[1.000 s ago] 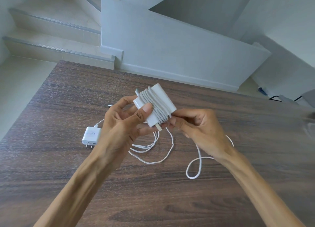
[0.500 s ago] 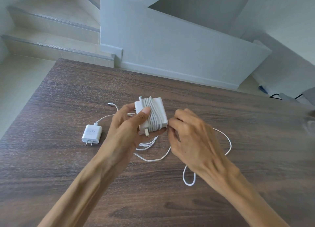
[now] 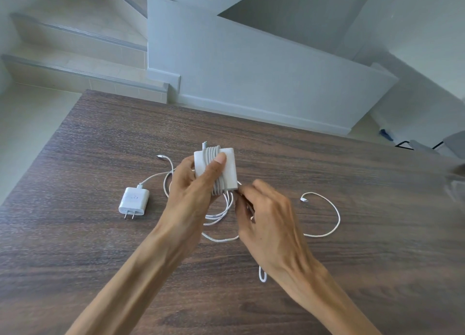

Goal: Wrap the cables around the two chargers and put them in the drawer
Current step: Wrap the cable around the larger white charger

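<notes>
White square charger brick (image 3: 227, 168), smooth plastic with rounded corners, sits above the table in the left hand (image 3: 191, 191); thumb pressed flat over the cable wraps (image 3: 216, 169), fingers curled behind. Wraps run as tight parallel ridges down the brick's middle, with a connector tip poking out on top. Right hand (image 3: 264, 216) is just beside the brick's lower corner, fingers curled and pinching the loose cable (image 3: 327, 234); the pinch itself is hidden behind the knuckles. Loose cable trails right in a wide loop, its plug end lying free on the wood. Second charger (image 3: 134, 200), small and white with two metal prongs, lies flat to the left, well apart, its thin cable (image 3: 167, 168) partly hidden under the left hand. Dark wood-grain table (image 3: 377, 271) has open surface on all sides, far edge near a pale wall base (image 3: 251, 87). Drawer not in view. Forearms cut off at the frame bottom.
</notes>
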